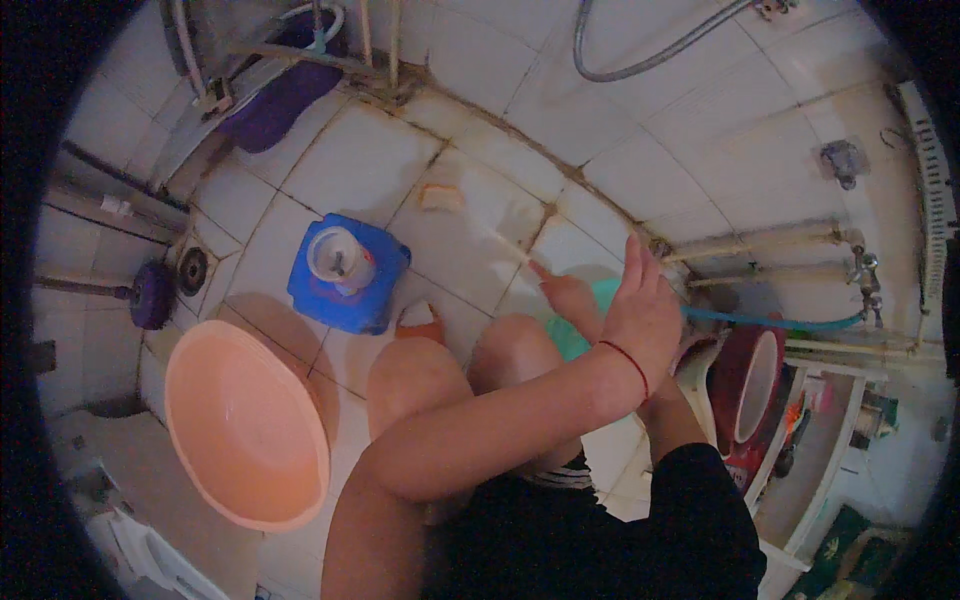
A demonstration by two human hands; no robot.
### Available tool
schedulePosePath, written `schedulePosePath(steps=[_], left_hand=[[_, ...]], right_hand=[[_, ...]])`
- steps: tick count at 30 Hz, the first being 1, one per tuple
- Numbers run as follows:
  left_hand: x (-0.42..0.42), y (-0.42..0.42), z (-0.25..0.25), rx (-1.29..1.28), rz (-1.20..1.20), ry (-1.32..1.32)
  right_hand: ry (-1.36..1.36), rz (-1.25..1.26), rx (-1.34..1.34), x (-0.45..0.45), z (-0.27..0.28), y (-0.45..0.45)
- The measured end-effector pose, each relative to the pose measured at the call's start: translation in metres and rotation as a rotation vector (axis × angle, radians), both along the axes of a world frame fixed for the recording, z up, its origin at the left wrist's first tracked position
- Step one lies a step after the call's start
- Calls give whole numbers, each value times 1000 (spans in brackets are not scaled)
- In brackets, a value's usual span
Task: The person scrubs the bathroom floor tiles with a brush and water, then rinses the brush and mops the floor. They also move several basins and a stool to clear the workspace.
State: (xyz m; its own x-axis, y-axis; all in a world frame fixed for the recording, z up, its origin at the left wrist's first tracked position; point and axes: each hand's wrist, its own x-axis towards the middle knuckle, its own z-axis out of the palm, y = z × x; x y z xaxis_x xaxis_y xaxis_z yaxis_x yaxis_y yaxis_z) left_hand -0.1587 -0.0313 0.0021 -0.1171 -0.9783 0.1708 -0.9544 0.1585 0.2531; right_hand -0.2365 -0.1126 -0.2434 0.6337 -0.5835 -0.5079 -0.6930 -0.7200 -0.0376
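Observation:
My right hand (pixel 568 294) grips the handle of a long-handled scrub brush (pixel 502 238). Its pale head (pixel 441 198) lies on the wet white floor tiles, beyond my bent knees. My left arm, with a red string bracelet at the wrist, crosses in front of my right forearm. The left hand (pixel 643 307) points its fingers up and seems to hold nothing; its palm is partly hidden. Below the right hand shows a teal plastic item (pixel 570 337), mostly covered by my arms and knee. An orange slipper (pixel 420 322) is on one foot.
Left of my knees stands a blue plastic block-shaped object (pixel 375 292) with a white cup (pixel 334 255) on top. A peach basin (pixel 247 427) tilts at lower left, near a floor drain (pixel 193 270). A teal hose (pixel 772 321), red tub (pixel 739 390) and white rack (pixel 817 465) are right.

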Motion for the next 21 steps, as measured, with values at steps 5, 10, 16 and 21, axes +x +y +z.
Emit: schedulePosePath(steps=[5, 10, 16, 21], left_hand=[[-26, 12, 7, -27, -3, 117], [-38, 7, -50, -183, -53, -268], [4, 4, 8, 49, -212, 8], [60, -16, 20, 3, -34, -4]], right_hand=[[-22, -294, -145, -75, -22, -11], [56, -236, 12, -85, 22, 26], [8, -758, 157, -145, 70, -15], [104, -514, -154, -206, 71, -10]])
